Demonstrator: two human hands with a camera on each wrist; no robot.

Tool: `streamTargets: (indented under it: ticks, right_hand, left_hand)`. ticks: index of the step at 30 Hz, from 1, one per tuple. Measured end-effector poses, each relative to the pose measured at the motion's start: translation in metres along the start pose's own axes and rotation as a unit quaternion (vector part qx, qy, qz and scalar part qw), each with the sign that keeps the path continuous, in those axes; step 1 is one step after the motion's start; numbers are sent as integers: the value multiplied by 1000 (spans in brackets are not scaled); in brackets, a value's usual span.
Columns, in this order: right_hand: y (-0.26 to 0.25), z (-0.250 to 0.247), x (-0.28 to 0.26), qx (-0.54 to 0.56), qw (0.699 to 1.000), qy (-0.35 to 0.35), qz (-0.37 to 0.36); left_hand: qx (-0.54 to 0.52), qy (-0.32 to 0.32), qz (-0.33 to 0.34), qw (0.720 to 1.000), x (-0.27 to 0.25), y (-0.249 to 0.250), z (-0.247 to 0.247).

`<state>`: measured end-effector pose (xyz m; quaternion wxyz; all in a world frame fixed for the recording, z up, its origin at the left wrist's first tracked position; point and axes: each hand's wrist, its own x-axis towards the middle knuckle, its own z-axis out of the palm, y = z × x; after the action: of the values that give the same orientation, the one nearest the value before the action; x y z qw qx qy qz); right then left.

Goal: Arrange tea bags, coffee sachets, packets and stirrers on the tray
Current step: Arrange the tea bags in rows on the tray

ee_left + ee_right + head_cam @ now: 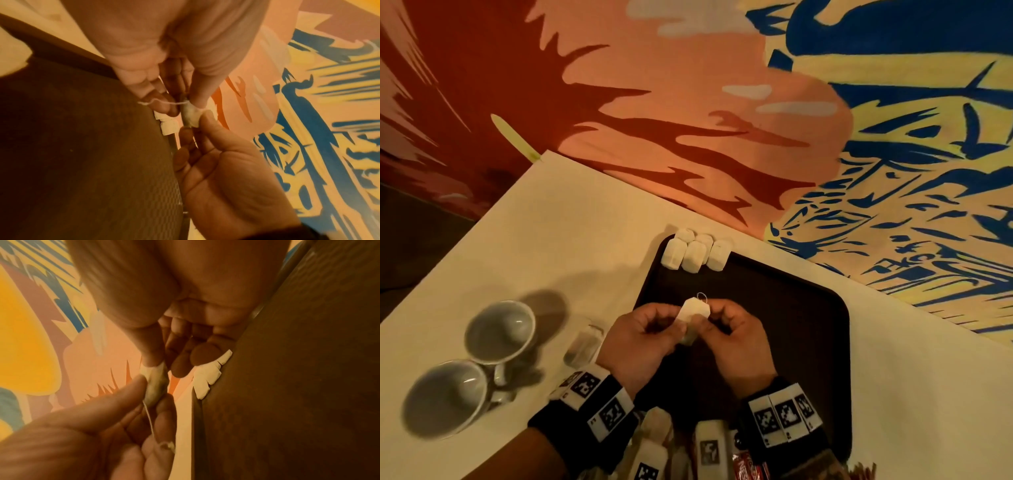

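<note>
Both hands meet above the middle of the dark tray [808, 308], sharing one tea bag [693, 313]. The left hand [640, 337] pinches the bag's near side between thumb and curled fingers [131, 395], and the right hand [736, 339] pinches its other side the same way, so the bag hangs in the air clear of the tray floor. Its thin white string [162, 102] loops loose from the top. At the tray's far corner a cluster of five white tea bags [693, 253] leans against the rim, well apart from the held one. On the desk [571, 212], left of the tray, sit two white cups [472, 363] with a small glass [582, 344] beside them. More sachets and packets [709, 448] lie at the tray's near edge, partly hidden under the wrists.
</note>
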<state>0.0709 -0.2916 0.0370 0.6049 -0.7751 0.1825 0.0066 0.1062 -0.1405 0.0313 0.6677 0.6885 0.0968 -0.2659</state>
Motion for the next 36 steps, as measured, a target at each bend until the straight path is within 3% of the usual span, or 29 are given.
streamTargets:
  ticks: [4,9,14,19,29,36]
  right_hand:
    - [5,-6,5,-27,999,-25,-1]
    - [16,-15,40,-129,991,6,27]
    - [36,-29,110,-250,963,17,94]
    - [30,-27,146,-351,934,-5,66]
    - [21,-20,165,-423,903,3,74]
    - [18,-24,166,-404,910,14,97]
  left_hand:
    - [36,3,24,999,-3,-3,-1]
    - [-9,31,-27,999,4,-14,-6]
    - [-45,79,-54,994,5,-23,-21]
    - [-68,100,-51,991,0,-31,-31]
    - [-97,129,-63,985,-5,-37,-48]
    - [-89,129,-47,987,-3,-36,-44]
